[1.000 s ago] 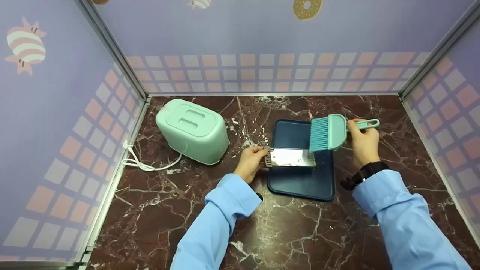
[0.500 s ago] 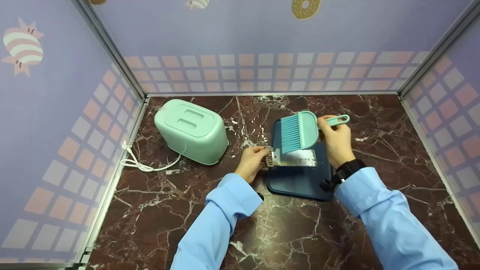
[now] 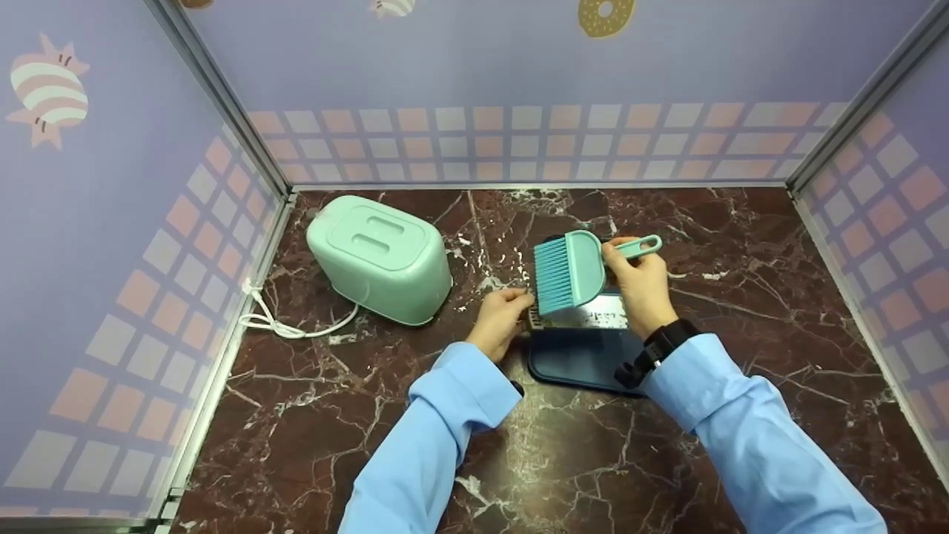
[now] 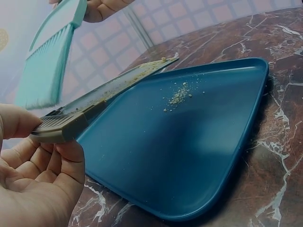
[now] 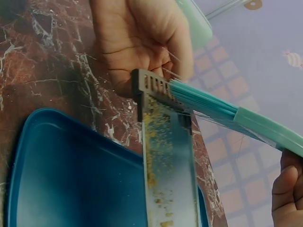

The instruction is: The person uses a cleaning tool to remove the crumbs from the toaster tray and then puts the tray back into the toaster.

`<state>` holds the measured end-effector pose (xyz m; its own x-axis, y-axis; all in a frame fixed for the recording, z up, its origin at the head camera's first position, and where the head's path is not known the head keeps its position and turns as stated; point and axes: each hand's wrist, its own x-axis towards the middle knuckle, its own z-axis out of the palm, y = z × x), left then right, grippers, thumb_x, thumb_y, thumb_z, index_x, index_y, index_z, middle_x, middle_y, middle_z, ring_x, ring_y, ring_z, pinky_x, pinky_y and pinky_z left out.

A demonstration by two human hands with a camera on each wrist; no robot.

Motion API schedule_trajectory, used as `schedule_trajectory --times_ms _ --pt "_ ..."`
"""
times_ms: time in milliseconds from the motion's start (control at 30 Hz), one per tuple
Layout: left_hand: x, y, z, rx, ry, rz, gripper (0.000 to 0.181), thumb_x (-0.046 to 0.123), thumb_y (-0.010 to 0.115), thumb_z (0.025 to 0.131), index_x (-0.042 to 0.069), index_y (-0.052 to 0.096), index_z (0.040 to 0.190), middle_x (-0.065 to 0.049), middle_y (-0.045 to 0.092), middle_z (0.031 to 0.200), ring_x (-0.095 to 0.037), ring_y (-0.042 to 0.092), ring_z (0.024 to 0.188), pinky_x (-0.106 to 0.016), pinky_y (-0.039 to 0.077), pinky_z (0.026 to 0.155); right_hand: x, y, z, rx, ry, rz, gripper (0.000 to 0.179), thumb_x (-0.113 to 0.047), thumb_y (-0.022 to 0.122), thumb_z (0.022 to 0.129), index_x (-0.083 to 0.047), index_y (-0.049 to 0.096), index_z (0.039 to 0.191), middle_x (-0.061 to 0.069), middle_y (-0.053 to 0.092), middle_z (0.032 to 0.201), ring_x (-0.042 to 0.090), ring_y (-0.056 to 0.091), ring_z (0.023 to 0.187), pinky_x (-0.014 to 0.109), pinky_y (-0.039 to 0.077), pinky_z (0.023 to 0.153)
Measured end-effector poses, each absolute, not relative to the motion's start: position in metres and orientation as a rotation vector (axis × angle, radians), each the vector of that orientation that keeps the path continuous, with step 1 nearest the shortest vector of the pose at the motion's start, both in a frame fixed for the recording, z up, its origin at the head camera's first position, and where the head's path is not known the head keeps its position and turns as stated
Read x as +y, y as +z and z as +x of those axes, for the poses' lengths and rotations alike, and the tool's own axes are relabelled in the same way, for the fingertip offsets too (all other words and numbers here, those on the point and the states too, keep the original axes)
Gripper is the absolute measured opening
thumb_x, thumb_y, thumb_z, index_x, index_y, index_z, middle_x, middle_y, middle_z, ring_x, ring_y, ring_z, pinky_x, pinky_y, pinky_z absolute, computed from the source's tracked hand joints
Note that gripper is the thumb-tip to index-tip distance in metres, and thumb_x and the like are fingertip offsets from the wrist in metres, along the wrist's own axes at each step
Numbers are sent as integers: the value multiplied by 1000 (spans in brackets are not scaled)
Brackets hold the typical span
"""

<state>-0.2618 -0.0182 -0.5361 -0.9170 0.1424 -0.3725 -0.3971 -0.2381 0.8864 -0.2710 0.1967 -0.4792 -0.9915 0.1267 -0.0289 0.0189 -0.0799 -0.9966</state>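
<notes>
My left hand pinches the brown slotted end of a metal crumb tray, thumb above and fingers beneath. Yellow crumbs cling to the metal along one side. In my right hand is the handle of a mint-green brush with teal bristles. The bristle tips are right at the slotted end in the right wrist view. Below the crumb tray lies a dark blue tray, where a small pile of crumbs has gathered. The brush hides part of the crumb tray in the head view.
A mint-green toaster stands on the left of the brown marbled tabletop. Its white cord lies coiled beside the left wall. Patterned panels enclose the back and both sides.
The brush in my right hand has moved left along the crumb tray, from its far right end to the slotted end. My left hand holds nearly the same place.
</notes>
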Motion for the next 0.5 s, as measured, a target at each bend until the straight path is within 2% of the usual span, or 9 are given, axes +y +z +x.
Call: schedule_trajectory --times_ms 133,300,500 --pt "-18 -536 -262 1671 2222 -300 45 8 57 103 -11 49 143 -11 63 105 -16 61 79 -29 53 65 197 -484 -271 -2095 2229 -161 41 -27 66 101 4 56 126 11 63 108 18 64 92 27 55 78" --pt "-18 -537 -262 1651 2244 -289 38 6 56 103 -13 55 135 -12 64 102 -16 63 79 -27 54 64 199 -486 -271 -2053 2268 -164 31 -22 64 103 3 57 120 12 61 105 17 64 89 26 56 75" --pt "-20 -537 -262 1651 2257 -287 34 4 56 102 -14 57 131 -10 65 95 -15 63 77 -27 55 63 209 -490 -269 -2127 2198 -197 42 -28 64 102 5 56 127 10 63 101 15 62 80 25 53 67"
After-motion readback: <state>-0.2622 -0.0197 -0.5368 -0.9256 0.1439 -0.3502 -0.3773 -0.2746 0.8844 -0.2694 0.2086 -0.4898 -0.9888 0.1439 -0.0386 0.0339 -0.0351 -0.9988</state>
